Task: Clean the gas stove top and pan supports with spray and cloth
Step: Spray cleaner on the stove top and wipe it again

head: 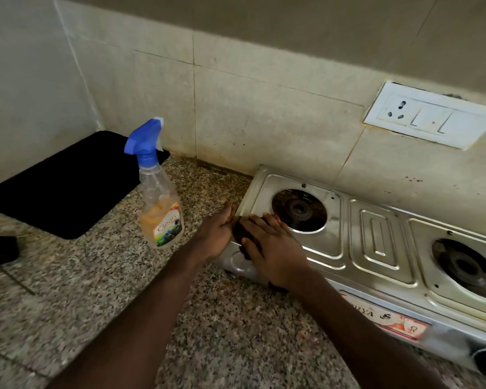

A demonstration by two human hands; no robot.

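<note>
Pressing a dark cloth [239, 230] onto the near left corner of the steel gas stove [376, 240], the right hand [272, 254] lies flat, fingers spread toward the left burner [299, 210]. The left hand [215, 234] rests against the stove's left edge, fingers nearly straight and gripping nothing visible; its thumb is hidden. The right hand covers most of the cloth. The right burner [466, 268] is cut off at the frame edge. A spray bottle [160, 209] stands upright on the granite counter [222, 332], just left of the hands.
</note>
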